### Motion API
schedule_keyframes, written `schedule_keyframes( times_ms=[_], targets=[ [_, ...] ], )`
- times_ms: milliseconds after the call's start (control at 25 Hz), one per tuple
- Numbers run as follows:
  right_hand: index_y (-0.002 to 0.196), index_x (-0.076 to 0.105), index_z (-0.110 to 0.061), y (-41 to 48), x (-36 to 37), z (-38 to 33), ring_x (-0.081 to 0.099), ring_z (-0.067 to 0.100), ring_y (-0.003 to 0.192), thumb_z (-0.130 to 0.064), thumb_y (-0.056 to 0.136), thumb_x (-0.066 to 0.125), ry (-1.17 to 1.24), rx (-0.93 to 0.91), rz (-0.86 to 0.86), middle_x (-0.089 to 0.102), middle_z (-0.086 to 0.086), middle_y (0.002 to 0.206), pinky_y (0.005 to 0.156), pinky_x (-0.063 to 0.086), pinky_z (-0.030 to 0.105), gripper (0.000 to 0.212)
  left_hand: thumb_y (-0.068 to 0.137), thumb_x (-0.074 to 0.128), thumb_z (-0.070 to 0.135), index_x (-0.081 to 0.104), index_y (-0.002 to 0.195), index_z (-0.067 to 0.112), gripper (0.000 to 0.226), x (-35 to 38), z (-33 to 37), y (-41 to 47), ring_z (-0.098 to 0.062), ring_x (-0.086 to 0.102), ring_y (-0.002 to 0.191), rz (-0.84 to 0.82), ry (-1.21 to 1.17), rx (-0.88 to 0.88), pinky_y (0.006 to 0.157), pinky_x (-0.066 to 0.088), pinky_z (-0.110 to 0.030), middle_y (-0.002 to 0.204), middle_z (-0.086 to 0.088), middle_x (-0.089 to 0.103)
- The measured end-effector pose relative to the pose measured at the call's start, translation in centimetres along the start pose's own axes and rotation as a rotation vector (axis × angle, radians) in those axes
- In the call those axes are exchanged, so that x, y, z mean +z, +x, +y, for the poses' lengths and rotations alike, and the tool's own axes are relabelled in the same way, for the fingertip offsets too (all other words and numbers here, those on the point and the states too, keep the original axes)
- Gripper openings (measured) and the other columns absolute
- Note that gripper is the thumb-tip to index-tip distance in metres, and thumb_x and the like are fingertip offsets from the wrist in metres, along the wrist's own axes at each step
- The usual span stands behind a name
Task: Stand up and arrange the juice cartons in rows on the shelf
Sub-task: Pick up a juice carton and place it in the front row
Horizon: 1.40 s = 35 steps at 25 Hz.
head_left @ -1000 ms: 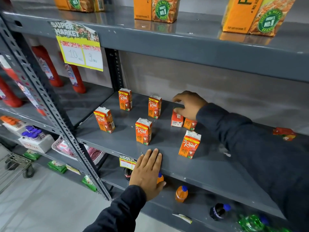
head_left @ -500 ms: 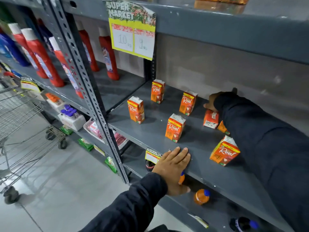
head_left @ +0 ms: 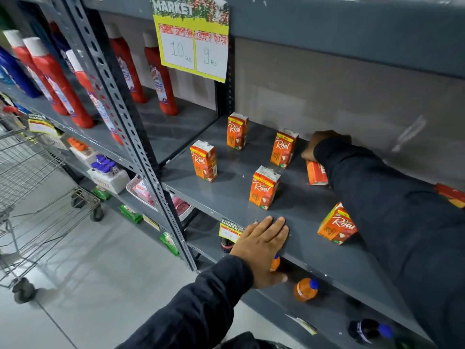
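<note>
Five juice cartons are seen standing on the grey shelf (head_left: 314, 250): the far-left carton (head_left: 237, 131) near the back wall, the second far carton (head_left: 283, 149) to its right, the left carton (head_left: 204, 161) nearer the edge, the middle carton (head_left: 264, 187) right of that, and the near-right carton (head_left: 337, 224), which is tilted and partly covered by the dark sleeve (head_left: 392, 210). The right hand (head_left: 318, 144) is stretched to the far side of the shelf and laid on the lying carton (head_left: 316, 173); whether its fingers are closed on it cannot be told, since the sleeve hides them. The left hand (head_left: 261, 244) is pressed flat on the near shelf edge, fingers together, nothing held. A price sign (head_left: 192, 44) is hung above, and red bottles (head_left: 63, 79) are lined up on the shelf to the left. Another carton (head_left: 450, 193) is glimpsed far right, past the sleeve.
</note>
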State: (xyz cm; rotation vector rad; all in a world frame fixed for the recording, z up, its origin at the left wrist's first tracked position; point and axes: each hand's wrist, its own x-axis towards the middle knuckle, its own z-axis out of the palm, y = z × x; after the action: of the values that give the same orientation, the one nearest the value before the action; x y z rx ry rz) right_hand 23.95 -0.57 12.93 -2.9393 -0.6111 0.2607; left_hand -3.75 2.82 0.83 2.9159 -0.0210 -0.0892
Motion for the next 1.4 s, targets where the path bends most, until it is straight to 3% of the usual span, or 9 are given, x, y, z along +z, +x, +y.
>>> schedule_keyframes(
  times_ms=[120,240,440,600,680,800,1000,1160,1400],
  targets=[
    [0.091,0.066,-0.010,-0.9,-1.5,0.5,0.065,0.035,0.092,-0.035,0.066,0.072,0.022,0.065,0.011,0.063,0.012,0.087,0.066,0.044,0.030,0.036,0.081,0.057,0.063,-0.009,0.152,0.026,0.104,0.3,0.3,-0.2,-0.017,-0.017,0.146,0.005,0.032,-0.030,0.111,-0.017,-0.035,0.161,0.006,-0.016],
    [0.087,0.066,-0.009,-1.8,-3.7,1.7,0.066,0.036,0.087,-0.046,0.065,0.068,0.152,0.063,0.158,0.066,0.017,0.089,0.062,0.041,0.028,0.043,0.079,0.058,0.063,-0.013,0.151,0.024,0.108,0.5,1.1,-0.2,-0.020,-0.018,0.146,0.015,0.072,-0.088,0.110,-0.018,-0.037,0.160,0.004,-0.019],
    [0.084,0.067,-0.009,-5.0,-6.7,5.8,0.063,0.039,0.092,-0.054,0.067,0.046,0.317,0.025,0.417,0.069,0.018,0.095,0.067,0.041,0.028,0.052,0.080,0.057,0.063,-0.012,0.151,0.019,0.110,1.0,2.8,-0.1,-0.026,-0.016,0.147,0.044,0.109,-0.179,0.113,-0.015,-0.041,0.161,-0.001,-0.016],
    [0.075,0.071,-0.017,-9.5,-6.4,10.2,0.066,0.030,0.082,-0.064,0.071,0.055,0.706,-0.012,0.440,0.071,0.008,0.081,0.075,0.054,0.040,0.050,0.077,0.060,0.064,-0.008,0.152,0.013,0.113,0.6,3.9,0.2,-0.029,-0.010,0.147,0.014,0.153,-0.234,0.119,0.000,-0.045,0.162,-0.005,-0.012],
    [0.073,0.069,-0.021,-12.1,-5.9,11.1,0.064,0.020,0.065,-0.066,0.067,0.062,0.946,0.002,0.452,0.067,-0.002,0.068,0.059,0.051,0.034,0.046,0.076,0.060,0.067,-0.008,0.151,0.011,0.116,0.0,4.5,0.7,-0.031,-0.007,0.147,-0.029,0.164,-0.286,0.119,0.006,-0.046,0.162,-0.007,-0.010],
    [0.064,0.055,-0.021,-17.1,-4.6,13.2,0.042,0.009,0.035,-0.060,0.061,0.072,1.290,0.104,0.483,0.052,-0.011,0.044,0.038,0.030,0.018,0.043,0.075,0.062,0.069,-0.006,0.151,0.008,0.119,-0.4,6.2,1.5,-0.032,-0.004,0.147,-0.123,0.189,-0.323,0.119,0.012,-0.046,0.162,-0.009,-0.010],
    [0.055,0.059,-0.021,-26.2,1.2,13.6,0.052,0.014,0.048,-0.055,0.059,0.078,1.375,0.032,0.114,0.058,-0.002,0.051,0.053,0.037,0.028,0.039,0.070,0.065,0.071,0.006,0.152,0.010,0.118,-1.6,6.1,2.1,-0.030,0.005,0.146,-0.167,0.181,-0.380,0.112,0.029,-0.045,0.162,-0.005,-0.002],
    [0.067,0.058,-0.017,-31.6,5.9,13.8,0.056,0.013,0.053,-0.043,0.066,0.076,1.304,-0.006,-0.111,0.061,0.005,0.059,0.059,0.041,0.028,0.032,0.069,0.066,0.072,0.004,0.152,0.009,0.120,-1.6,7.1,2.2,-0.030,0.002,0.146,-0.195,0.174,-0.416,0.108,0.037,-0.046,0.162,-0.003,-0.005],
    [0.075,0.060,-0.013,-35.6,9.5,14.3,0.057,0.010,0.062,-0.047,0.069,0.073,1.291,0.047,-0.172,0.061,0.002,0.066,0.062,0.043,0.025,0.037,0.069,0.068,0.072,0.004,0.152,0.008,0.123,-1.6,6.7,2.1,-0.031,0.002,0.147,-0.213,0.196,-0.379,0.110,0.036,-0.048,0.162,-0.005,-0.004]
  ],
)
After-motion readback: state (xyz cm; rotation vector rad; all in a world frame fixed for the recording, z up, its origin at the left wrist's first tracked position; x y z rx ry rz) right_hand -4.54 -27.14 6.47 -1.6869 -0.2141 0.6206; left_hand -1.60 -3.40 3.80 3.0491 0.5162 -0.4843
